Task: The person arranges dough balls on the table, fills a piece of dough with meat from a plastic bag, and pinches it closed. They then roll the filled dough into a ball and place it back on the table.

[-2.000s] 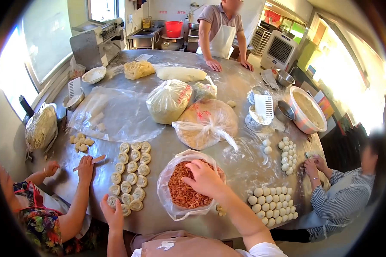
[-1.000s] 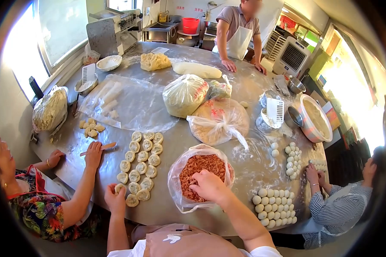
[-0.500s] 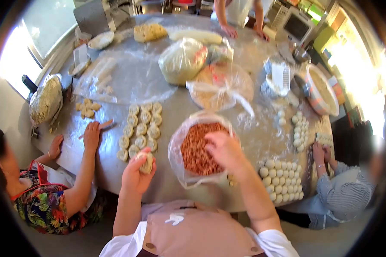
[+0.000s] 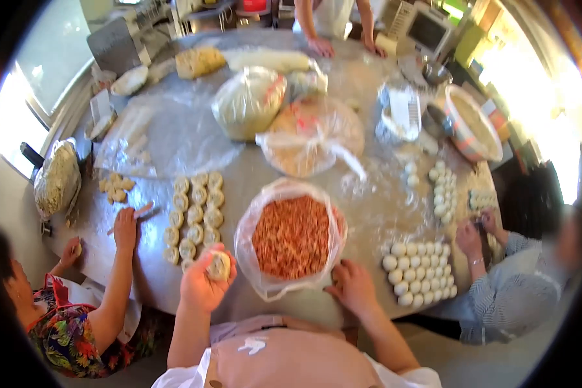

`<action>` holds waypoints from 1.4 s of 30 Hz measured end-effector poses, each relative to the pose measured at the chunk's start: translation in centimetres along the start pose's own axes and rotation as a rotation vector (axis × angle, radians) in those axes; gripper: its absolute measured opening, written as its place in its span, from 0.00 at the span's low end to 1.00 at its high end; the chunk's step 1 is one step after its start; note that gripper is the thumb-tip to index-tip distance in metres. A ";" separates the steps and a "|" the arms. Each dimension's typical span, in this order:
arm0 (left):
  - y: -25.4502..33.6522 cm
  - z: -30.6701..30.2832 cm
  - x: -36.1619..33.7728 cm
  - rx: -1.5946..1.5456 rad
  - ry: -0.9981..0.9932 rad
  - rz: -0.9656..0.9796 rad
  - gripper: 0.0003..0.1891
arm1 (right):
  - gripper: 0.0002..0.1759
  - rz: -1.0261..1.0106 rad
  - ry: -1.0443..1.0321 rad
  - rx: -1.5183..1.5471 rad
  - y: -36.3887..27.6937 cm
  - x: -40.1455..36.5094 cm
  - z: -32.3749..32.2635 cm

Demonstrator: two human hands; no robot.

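My left hand [image 4: 204, 281] is closed around a small round dough bun [image 4: 218, 266], held up at the near side of the table. My right hand [image 4: 354, 286] is down on the table beside the lower right of a bowl lined with a clear plastic bag [image 4: 244, 258]. Its fingers curl inward, and what they pinch is mostly hidden. Reddish minced filling [image 4: 291, 236] fills the bowl in front of me. Beyond my left hand, shaped buns [image 4: 195, 215] stand in rows on the metal table [image 4: 252, 165].
White dough balls [image 4: 418, 275] lie in rows at the right. A co-worker's hand [image 4: 126, 229] holds a stick at the left; another co-worker's hands [image 4: 475, 236] work at the right. Bagged dough [image 4: 249, 103] sits mid-table. A third person's hand [image 4: 320, 47] rests at the far edge.
My right hand has left the filling and come down to the table at the bowl's lower right. My left hand still holds the bun. The whole view has shifted slightly.
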State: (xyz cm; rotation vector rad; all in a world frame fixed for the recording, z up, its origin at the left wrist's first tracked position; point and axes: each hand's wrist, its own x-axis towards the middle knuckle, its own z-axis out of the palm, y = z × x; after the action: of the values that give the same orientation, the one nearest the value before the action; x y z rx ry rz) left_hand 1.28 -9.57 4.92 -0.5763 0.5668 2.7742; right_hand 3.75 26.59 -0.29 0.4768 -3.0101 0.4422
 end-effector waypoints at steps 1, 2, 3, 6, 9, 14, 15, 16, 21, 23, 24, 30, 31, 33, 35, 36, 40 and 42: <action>-0.2 0.3 0.1 -0.013 -0.004 -0.022 0.16 | 0.28 -0.042 0.089 0.007 0.3 -0.4 0.7; -0.3 0.4 0.2 -0.011 -0.016 -0.026 0.16 | 0.26 -0.079 0.168 0.018 0.7 -0.6 1.1; -0.4 0.6 0.4 -0.008 -0.023 -0.033 0.15 | 0.23 -0.091 0.168 0.025 1.2 -0.1 1.4; -0.7 0.6 0.5 0.009 -0.014 -0.051 0.15 | 0.15 -0.073 0.177 0.028 1.7 0.6 2.9; -1.0 0.7 0.0 0.008 0.037 -0.067 0.16 | 0.09 0.092 0.220 0.069 2.4 1.0 4.9; -0.5 -0.3 -0.8 -0.001 0.095 -0.047 0.16 | 0.16 1.113 0.331 1.444 2.0 4.9 2.2; -0.3 -0.3 -0.9 0.002 0.107 -0.043 0.16 | 0.16 1.084 0.340 1.705 2.0 4.8 1.8; -0.2 -0.2 -1.0 -0.004 0.102 -0.045 0.16 | 0.16 1.038 0.345 1.966 2.2 4.7 1.5; -0.3 0.1 -0.6 -0.024 0.036 -0.076 0.16 | 0.12 1.100 0.331 2.281 0.7 5.9 -1.9; -0.7 0.3 -0.3 -0.031 0.032 -0.105 0.15 | 0.09 1.128 0.314 2.342 2.1 5.8 -1.3; -0.9 0.4 -0.2 -0.034 0.031 -0.119 0.15 | 0.08 1.142 0.304 2.372 2.9 5.7 -0.8; -1.1 0.7 -0.2 -0.005 0.078 -0.117 0.15 | 0.02 1.031 0.388 2.550 6.0 5.0 -0.9; -1.1 0.7 -0.2 0.005 0.092 -0.110 0.15 | 0.04 1.067 0.485 2.481 6.1 5.4 -2.2; -0.9 0.7 -0.3 0.029 0.121 -0.096 0.15 | 0.13 0.917 0.624 2.442 6.5 5.5 -5.4; -0.6 0.6 -0.3 0.031 0.117 -0.091 0.15 | 0.19 0.916 0.826 2.205 5.0 6.4 -11.0; -0.6 0.6 -0.3 0.030 0.114 -0.087 0.15 | 0.20 0.845 0.882 2.192 5.4 6.6 -12.8; -0.8 0.8 0.0 0.015 0.106 -0.094 0.15 | 0.20 0.605 0.975 2.137 8.1 5.7 -17.1; -1.1 0.7 0.4 0.028 0.102 -0.099 0.15 | 0.19 0.574 0.947 2.126 7.9 5.8 -17.1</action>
State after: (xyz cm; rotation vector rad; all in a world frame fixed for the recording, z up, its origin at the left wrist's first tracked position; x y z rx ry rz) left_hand 1.02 -8.28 5.00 -0.7224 0.5806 2.6522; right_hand -3.99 37.08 14.56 -0.5251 -0.7215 2.5658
